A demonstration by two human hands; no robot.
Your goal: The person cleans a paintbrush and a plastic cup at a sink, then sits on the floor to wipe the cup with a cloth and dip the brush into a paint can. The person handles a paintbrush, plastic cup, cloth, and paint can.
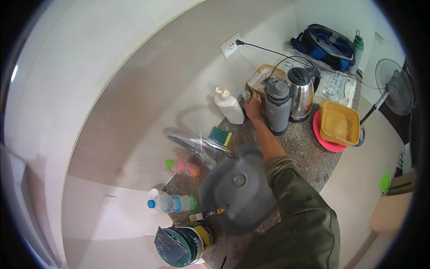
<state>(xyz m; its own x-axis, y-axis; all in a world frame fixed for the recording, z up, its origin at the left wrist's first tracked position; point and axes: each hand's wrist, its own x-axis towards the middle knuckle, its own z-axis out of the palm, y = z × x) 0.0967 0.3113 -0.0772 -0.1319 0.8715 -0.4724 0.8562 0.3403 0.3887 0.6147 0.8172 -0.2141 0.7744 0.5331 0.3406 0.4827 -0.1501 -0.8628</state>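
My right hand (pixel 253 105), reaching from the olive sleeve, has curled fingers around or against something small beside a tan tub (pixel 261 74); what it grips is partly hidden. A small pale cup-like item (pixel 246 96) shows at the fingertips. To its left stands a white bottle (pixel 232 110) with a crumpled top; to its right are a grey flask (pixel 277 112) and a steel kettle (pixel 300 101) with a black lid. My left hand is out of view.
Below lie a grey sink (pixel 224 193), faucet (pixel 188 139), sponge (pixel 219 136), paintbrush (pixel 206 215), drink bottles (pixel 177 204) and green bucket (pixel 192 246). Rightward are stacked yellow and pink containers (pixel 336 123), a backpack (pixel 322 45), a green-capped bottle (pixel 357 54) and a fan (pixel 394 89). A cord crosses the counter.
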